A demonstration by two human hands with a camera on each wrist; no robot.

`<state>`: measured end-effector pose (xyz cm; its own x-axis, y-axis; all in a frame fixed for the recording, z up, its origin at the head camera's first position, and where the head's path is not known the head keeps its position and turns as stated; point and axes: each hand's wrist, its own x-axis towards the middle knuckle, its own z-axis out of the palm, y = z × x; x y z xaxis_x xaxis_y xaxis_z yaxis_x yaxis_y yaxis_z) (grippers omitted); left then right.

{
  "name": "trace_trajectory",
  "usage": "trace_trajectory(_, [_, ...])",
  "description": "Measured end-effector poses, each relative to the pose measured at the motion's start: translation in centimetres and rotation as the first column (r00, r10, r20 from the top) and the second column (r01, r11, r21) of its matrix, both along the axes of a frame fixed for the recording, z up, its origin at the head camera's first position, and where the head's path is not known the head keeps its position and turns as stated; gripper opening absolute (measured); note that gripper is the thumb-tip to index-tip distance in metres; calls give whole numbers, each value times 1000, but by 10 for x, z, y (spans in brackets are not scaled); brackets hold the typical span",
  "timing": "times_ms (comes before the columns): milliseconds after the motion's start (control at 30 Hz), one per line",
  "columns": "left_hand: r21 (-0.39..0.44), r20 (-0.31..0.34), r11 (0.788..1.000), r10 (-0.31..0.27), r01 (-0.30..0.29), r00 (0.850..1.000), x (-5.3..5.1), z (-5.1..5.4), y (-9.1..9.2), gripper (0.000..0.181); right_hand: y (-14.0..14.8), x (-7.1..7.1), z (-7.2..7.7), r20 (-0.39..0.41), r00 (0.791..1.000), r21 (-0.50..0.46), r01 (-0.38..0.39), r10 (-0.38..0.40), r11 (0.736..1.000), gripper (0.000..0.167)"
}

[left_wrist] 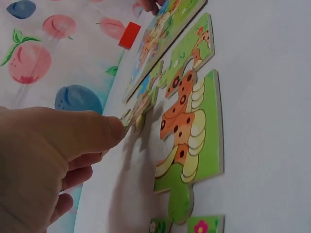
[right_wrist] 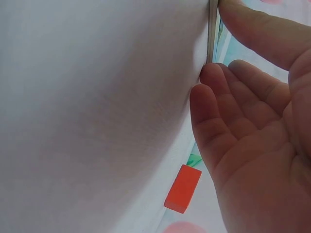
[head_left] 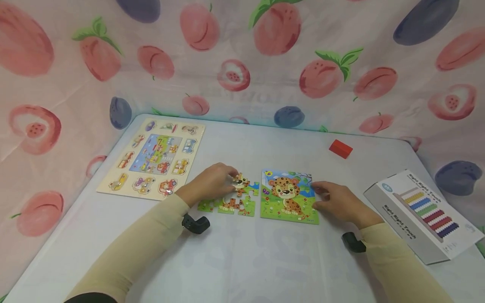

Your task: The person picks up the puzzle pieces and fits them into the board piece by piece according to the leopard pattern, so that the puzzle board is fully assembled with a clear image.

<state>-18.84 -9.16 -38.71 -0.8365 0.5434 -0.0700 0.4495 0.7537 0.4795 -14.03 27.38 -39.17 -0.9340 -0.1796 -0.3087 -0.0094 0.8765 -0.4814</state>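
Observation:
My left hand (head_left: 214, 182) pinches a jigsaw puzzle piece (head_left: 241, 183) with part of a leopard's face on it; in the left wrist view the piece (left_wrist: 141, 109) is raised above the table, casting a shadow. Below it lie green puzzle pieces (head_left: 232, 206) showing the leopard's spotted body, some of them linked. To their right is a square leopard picture board (head_left: 285, 208). The right hand (head_left: 335, 200) touches that board's right edge with thumb and fingertips, fingers relaxed; the right wrist view shows the board's edge (right_wrist: 212, 34) by the fingers.
A wooden vehicle puzzle board (head_left: 125, 187) lies at the back left. A red block (head_left: 341, 149) sits at the back right. The white toy box (head_left: 401, 227) stands beside my right forearm. A fruit-patterned curtain (head_left: 265, 84) borders the table (head_left: 265, 261).

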Motion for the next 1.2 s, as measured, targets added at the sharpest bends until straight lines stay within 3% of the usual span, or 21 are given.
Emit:
trace_trajectory(167, [23, 24, 1000, 9, -10, 1000, 1, 2, 9, 46, 1, -1, 0, -1, 1000, 0, 3, -3, 1000, 68])
trace_trajectory(533, [43, 22, 995, -88, 87, 996, 2, 5, 41, 41, 0, -1, -1, 5, 1000, 1, 11, -11, 1000, 68])
trace_trajectory(800, [17, -4, 988, -151, 151, 989, 1, 0, 63, 38, 0, -1, 0, 0, 1000, -1, 6, -6, 1000, 68])
trace_trajectory(1200, [33, -29, 982, -186, 187, 982, 8, -8, 87, 36, -1, 0, 2, 9, 1000, 2, 11, -11, 1000, 68])
